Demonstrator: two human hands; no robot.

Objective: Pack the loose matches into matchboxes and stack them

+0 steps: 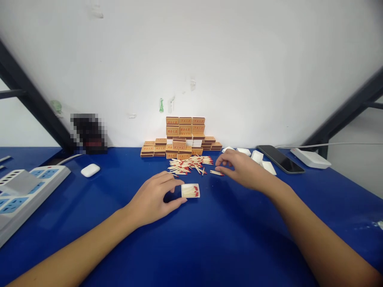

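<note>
A small white matchbox tray (184, 185) lies on the blue table, matches inside with their red heads toward the right. Thumb and fingers of my left hand (154, 197) grip its left end. Behind the tray spreads a loose pile of matches (191, 163). My right hand (235, 165) is just right of that pile, fingers bent, with a gap between thumb and index finger and nothing visible in them. A few separate matches (216, 173) lie right below its thumb. Stacked matchboxes (185, 129) with orange labels stand against the wall.
Several white empty trays (268, 167) lie behind my right wrist, beside a dark phone (281, 159) and a white flat device (311, 158). On the left are a power strip (32, 187), a white earphone case (90, 170) and a blurred dark object (89, 133).
</note>
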